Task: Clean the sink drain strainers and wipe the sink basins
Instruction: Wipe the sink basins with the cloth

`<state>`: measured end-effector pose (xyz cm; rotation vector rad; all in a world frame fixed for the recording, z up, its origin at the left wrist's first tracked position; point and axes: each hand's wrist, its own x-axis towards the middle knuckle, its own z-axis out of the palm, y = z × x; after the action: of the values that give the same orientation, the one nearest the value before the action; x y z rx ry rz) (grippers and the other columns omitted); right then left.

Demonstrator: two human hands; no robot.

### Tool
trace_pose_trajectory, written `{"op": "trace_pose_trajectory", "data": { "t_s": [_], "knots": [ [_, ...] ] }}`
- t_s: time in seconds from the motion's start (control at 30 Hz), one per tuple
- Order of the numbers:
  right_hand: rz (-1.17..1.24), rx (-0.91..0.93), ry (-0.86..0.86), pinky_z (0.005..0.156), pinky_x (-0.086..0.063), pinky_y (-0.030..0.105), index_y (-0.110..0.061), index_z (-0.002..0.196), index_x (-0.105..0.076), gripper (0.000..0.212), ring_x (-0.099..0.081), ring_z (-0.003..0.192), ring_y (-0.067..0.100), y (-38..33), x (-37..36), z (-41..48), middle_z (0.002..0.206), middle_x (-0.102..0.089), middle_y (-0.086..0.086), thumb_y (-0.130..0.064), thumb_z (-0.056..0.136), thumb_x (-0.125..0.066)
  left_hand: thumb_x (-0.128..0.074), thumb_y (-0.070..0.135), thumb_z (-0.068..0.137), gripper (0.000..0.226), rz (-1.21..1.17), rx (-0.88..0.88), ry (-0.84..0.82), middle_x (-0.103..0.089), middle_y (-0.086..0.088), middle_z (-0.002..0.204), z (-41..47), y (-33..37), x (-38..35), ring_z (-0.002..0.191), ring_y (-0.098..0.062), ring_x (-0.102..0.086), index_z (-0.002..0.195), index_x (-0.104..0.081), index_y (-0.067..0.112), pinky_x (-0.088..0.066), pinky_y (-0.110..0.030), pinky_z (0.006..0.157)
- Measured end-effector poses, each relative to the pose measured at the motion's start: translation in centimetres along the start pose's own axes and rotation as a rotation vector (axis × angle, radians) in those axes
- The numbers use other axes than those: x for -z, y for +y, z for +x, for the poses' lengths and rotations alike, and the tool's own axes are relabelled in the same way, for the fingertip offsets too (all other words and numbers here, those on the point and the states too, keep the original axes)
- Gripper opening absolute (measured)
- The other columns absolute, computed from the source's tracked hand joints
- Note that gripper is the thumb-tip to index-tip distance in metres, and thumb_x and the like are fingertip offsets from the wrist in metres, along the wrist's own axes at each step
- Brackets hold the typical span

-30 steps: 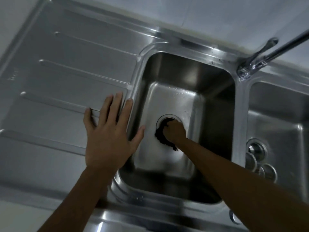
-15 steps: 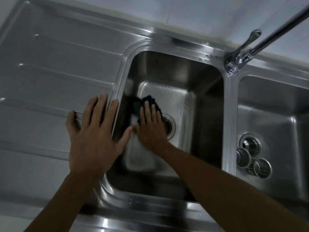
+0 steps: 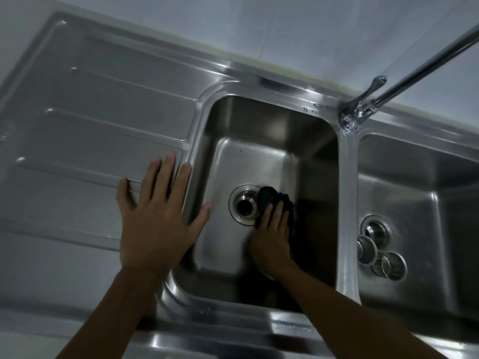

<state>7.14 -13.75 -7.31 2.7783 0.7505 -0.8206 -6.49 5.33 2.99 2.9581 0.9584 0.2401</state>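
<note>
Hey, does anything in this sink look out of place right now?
Yes. Loose round metal strainer parts lie on the right basin floor beside its drain, not seated, and the left basin's drain stands open.

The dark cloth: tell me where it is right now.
In the head view, the dark cloth lies on the floor of the left basin, pressed under the right hand, just right of the open drain.
</note>
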Motion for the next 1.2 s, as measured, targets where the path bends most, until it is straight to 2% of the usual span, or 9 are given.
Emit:
{"op": "trace_pose_trajectory", "data": {
  "t_s": [0.07, 0.13, 0.17, 0.3, 0.53, 0.87, 0.97, 1.1, 1.2],
  "knots": [
    [-0.060, 0.011, -0.012, 0.117, -0.028, 0.060, 0.020, 0.150, -0.008, 0.079, -0.016, 0.143, 0.063, -0.7, 1.4, -1.3, 0.154, -0.005, 0.049, -0.022, 0.094, -0.045, -0.030, 0.071, 0.099, 0.079, 0.000, -0.001, 0.004, -0.024, -0.007, 0.170, -0.1, 0.0, -0.1, 0.158, -0.025, -0.019, 0.161, -0.030, 0.022, -0.015, -0.066, 0.120],
    [-0.196, 0.058, -0.064, 0.088, -0.054, 0.060, 0.027, 0.127, -0.049, 0.073, -0.052, 0.114, 0.065, -2.3, 3.4, -3.3, 0.129, -0.047, 0.051, -0.017, 0.073, -0.070, -0.030, 0.070, 0.100, 0.078, 0.009, -0.005, 0.022, -0.024, -0.007, 0.170, -0.1, 0.0, -0.1, 0.158, -0.025, -0.020, 0.161, -0.031, 0.022, -0.015, -0.066, 0.119],
    [-0.295, 0.127, -0.092, 0.084, -0.055, 0.058, 0.024, 0.126, -0.053, 0.071, -0.055, 0.111, 0.063, -2.9, 3.5, -4.2, 0.127, -0.051, 0.048, -0.017, 0.072, -0.075, -0.030, 0.070, 0.100, 0.077, 0.012, -0.006, 0.028, -0.024, -0.007, 0.170, -0.1, 0.0, -0.2, 0.158, -0.025, -0.020, 0.160, -0.031, 0.021, -0.016, -0.066, 0.119],
    [0.016, 0.482, -0.350, 0.108, -0.041, 0.057, -0.006, 0.153, -0.031, 0.070, -0.023, 0.140, 0.050, -6.1, 2.6, -5.1, 0.157, -0.017, 0.028, -0.018, 0.093, -0.064, -0.032, 0.068, 0.101, 0.075, 0.020, -0.003, 0.024, -0.026, -0.007, 0.169, 0.0, 0.1, 0.0, 0.158, -0.025, -0.022, 0.159, -0.033, 0.020, -0.018, -0.067, 0.118],
    [0.100, 0.673, -0.137, 0.093, -0.048, 0.049, -0.010, 0.152, -0.032, 0.059, -0.040, 0.131, 0.037, -8.0, 1.9, -3.4, 0.155, -0.028, 0.017, -0.026, 0.099, -0.054, -0.031, 0.065, 0.102, 0.073, 0.007, -0.010, 0.022, -0.026, -0.008, 0.169, 0.0, 0.0, 0.1, 0.158, -0.026, -0.022, 0.160, -0.033, 0.020, -0.018, -0.067, 0.118],
    [0.276, 0.687, -0.625, 0.088, -0.042, 0.032, -0.017, 0.136, -0.049, 0.037, -0.054, 0.118, 0.025, -5.1, 4.1, -4.1, 0.137, -0.054, 0.007, -0.030, 0.101, -0.054, -0.025, 0.072, 0.099, 0.078, 0.020, -0.001, -0.048, -0.012, -0.008, 0.172, 0.2, 0.3, 0.3, 0.157, -0.030, -0.020, 0.161, -0.027, 0.023, -0.023, -0.070, 0.115],
    [0.244, 0.797, -0.632, 0.073, -0.043, 0.024, -0.012, 0.127, -0.055, 0.029, -0.055, 0.104, 0.018, -3.2, 6.8, -4.9, 0.120, -0.055, 0.001, -0.023, 0.099, -0.057, -0.023, 0.074, 0.099, 0.083, 0.011, -0.010, -0.096, -0.010, -0.009, 0.173, -0.1, 0.6, 0.6, 0.158, -0.032, -0.016, 0.162, -0.024, 0.020, -0.023, -0.069, 0.117],
    [0.051, 0.906, -0.563, 0.088, -0.051, 0.038, -0.010, 0.119, -0.058, 0.027, -0.060, 0.104, 0.025, 0.5, 11.0, -6.6, 0.117, -0.062, 0.008, -0.014, 0.093, -0.063, -0.021, 0.071, 0.099, 0.086, 0.000, 0.012, -0.161, -0.004, -0.011, 0.174, -2.6, 4.1, 1.3, 0.160, -0.031, -0.007, 0.164, -0.019, 0.015, -0.015, -0.068, 0.122],
    [-0.040, 0.947, -0.466, 0.087, -0.049, 0.030, -0.014, 0.108, -0.060, 0.019, -0.059, 0.100, 0.020, 5.0, 14.4, -8.1, 0.109, -0.063, 0.002, -0.009, 0.091, -0.064, -0.012, 0.068, 0.100, 0.084, -0.140, 0.061, -0.196, 0.003, -0.007, 0.174, -6.1, 9.1, 2.1, 0.161, -0.025, 0.004, 0.165, -0.013, 0.015, -0.004, -0.060, 0.128]
  ]
}}
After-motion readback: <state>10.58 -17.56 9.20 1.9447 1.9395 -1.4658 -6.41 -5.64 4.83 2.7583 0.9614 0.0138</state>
